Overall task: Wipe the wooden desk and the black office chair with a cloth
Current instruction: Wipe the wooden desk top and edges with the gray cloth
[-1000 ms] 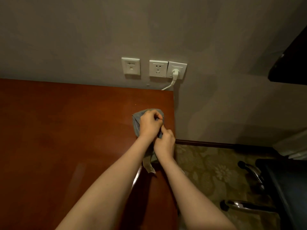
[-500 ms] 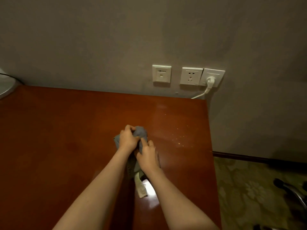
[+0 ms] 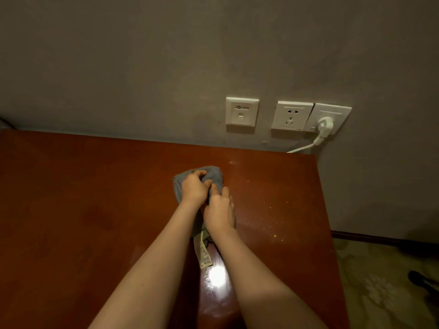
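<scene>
The grey wall (image 3: pixel 166 55) fills the top of the view, and the wooden desk (image 3: pixel 83 210) runs along under it, glossy, with a bright glare spot near the front. A patterned carpet (image 3: pixel 380 293) shows past the desk's right edge.

Both hands meet over the desk's right half. The left hand (image 3: pixel 193 188) has its fingers curled into the grey-blue cloth (image 3: pixel 215 173), bunching it. The right hand (image 3: pixel 219 210) is just behind and touching it, and seems to grip the same bundle, with one finger up against the fabric.

The cloth looks soft, light and limp. It folds wherever it is squeezed, so a wad gathered in the palm should serve better than a pinched corner. A white label (image 3: pixel 204 256) dangles from its near end and may trail across the wood.

Three white wall plates sit above the desk's back corner, the right one with a plug (image 3: pixel 325 123) in it. Pale specks (image 3: pixel 273 219) dot the wood right of the hands.

Whether the bundle rests on the desk or hangs just above it, I can't tell. The right hand's fingertips are hidden, and of the chair there is perhaps only a dark shape (image 3: pixel 420 281) at the right edge.
</scene>
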`<state>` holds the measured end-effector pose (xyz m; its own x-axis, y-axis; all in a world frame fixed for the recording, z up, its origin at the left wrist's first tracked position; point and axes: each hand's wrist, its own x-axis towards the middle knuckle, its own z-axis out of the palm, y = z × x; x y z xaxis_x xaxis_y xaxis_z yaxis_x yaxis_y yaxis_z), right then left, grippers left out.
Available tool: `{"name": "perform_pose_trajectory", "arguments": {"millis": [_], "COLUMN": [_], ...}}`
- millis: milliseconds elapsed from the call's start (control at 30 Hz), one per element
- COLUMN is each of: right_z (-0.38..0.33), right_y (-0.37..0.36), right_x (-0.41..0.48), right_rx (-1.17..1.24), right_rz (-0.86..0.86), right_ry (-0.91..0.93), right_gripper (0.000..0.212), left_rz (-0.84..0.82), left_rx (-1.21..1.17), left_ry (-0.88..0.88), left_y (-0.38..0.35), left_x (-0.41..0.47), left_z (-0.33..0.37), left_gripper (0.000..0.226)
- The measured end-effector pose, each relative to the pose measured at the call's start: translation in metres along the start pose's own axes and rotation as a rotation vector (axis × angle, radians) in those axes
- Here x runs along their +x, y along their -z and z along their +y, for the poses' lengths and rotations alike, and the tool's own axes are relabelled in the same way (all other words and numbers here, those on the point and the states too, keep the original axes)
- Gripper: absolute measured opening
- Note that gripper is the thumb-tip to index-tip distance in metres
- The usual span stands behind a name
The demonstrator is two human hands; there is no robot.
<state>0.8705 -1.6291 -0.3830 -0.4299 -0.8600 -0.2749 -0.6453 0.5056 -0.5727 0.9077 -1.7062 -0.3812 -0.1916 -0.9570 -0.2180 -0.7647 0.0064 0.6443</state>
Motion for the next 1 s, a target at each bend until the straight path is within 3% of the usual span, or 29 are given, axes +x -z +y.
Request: {"name": "perform_pose_trajectory", "arguments": {"millis": [333, 667, 800, 867, 933, 1000], "right_z": [0.014, 0.095, 0.117, 0.126, 0.135, 0.141], "right_y": [0.014, 0.058, 0.069, 0.083, 0.105, 0.129], "right_x": [0.012, -0.021, -0.037, -0.040, -0.040, -0.035], "right_rx": [0.045, 0.063, 0.089, 0.088, 0.082, -0.018], "right_rz": [0.043, 0.256, 0.203, 0.154, 0.213, 0.265], "right_ry": [-0.031, -0.248, -0.259, -0.212, -0.172, -0.062], "right_gripper": [0.054, 0.056, 0.059, 0.050, 0.038, 0.041], "left_rz": [-0.001, -0.302, -0.398, -0.439, -0.403, -0.263], "left_rx": [-0.039, 0.010, 0.038, 0.065, 0.057, 0.012], "left_ry": [-0.066, -0.302, -0.333, -0.341, -0.325, -0.254], "left_y": [-0.015, -0.084, -0.093, -0.087, -0.080, -0.074], "left_x": [0.009, -0.034, -0.049, -0.053, -0.059, -0.078], "left_z": [0.015, 0.083, 0.093, 0.093, 0.093, 0.090], "left_gripper": [0.036, 0.037, 0.037, 0.039, 0.041, 0.038]}}
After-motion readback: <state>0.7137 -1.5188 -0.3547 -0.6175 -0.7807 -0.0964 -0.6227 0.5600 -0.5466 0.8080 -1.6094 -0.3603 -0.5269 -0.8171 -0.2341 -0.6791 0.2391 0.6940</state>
